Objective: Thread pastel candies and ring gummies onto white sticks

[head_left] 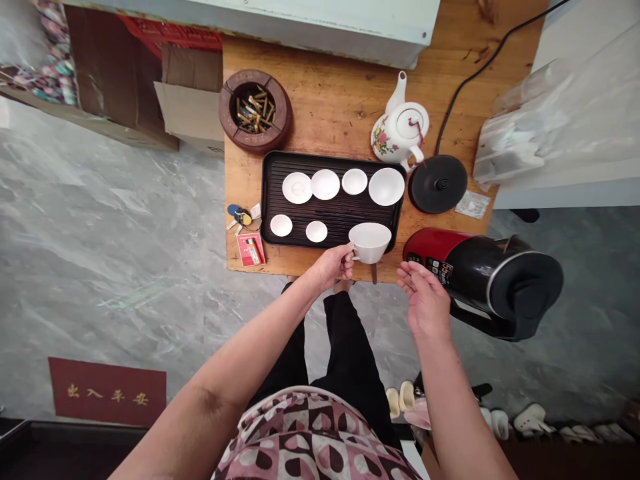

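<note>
My left hand (336, 265) grips the small handle of a white teacup (371, 244), tilted over the front right edge of a black ribbed tray (345, 215). To the right, my right hand (425, 297) has its fingers pinched together beside a red and black electric kettle (475, 267); whether something small sits between the fingertips is hidden. In the tray's back row are a white saucer-like dish (297, 189), two white cups, one of them a cup (325, 185), and a larger white bowl (387, 187). Two small cups (281, 225) stand in front.
Behind the tray stand a flowered teapot (400, 130) and a round ashtray (256, 110) with cigarette butts. A black kettle base (439, 183) with a cord sits at right. A lighter (254, 250) lies on a red packet at left. Plastic bags (545, 127) hang over the right side.
</note>
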`<state>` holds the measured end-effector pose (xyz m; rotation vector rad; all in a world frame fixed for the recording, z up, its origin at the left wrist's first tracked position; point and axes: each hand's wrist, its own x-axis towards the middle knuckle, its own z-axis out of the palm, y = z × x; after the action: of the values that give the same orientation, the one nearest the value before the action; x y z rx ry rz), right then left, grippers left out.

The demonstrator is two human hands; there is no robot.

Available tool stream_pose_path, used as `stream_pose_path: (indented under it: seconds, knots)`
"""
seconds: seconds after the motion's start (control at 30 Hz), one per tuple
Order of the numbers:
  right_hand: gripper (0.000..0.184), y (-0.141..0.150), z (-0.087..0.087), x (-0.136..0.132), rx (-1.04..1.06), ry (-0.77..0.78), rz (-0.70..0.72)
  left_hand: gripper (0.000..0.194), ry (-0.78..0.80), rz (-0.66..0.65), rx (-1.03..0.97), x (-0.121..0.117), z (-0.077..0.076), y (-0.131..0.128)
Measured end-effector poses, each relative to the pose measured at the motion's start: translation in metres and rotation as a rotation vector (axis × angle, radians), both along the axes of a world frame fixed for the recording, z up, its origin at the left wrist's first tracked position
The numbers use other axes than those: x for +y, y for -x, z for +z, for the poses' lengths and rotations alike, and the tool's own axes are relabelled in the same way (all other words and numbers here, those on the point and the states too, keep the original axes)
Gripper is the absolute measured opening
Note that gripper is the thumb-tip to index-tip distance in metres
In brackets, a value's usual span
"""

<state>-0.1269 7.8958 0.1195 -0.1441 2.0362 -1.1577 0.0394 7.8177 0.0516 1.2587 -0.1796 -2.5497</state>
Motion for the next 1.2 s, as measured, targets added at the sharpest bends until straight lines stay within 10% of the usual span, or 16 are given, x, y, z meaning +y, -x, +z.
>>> stream_pose_path:
  seconds: [0.73,1.07,1.2]
  knots:
    - [0.032,-0.024,0.005,0.014,-0.109,-0.038,-0.002,0.037,-0.069,0.099,0.136,0.000,-0.020,0.007]
    - [0.046,0.030,0.042,0.156,0.035,-0.257,-0.228,0.041,0.355,-0.201,-0.120,0.023,0.019,0.005]
    - [0.063,0.070,0.050,0.157,0.362,-0.128,-0.202,0.031,0.602,-0.346,-0.260,0.031,0.031,0.002]
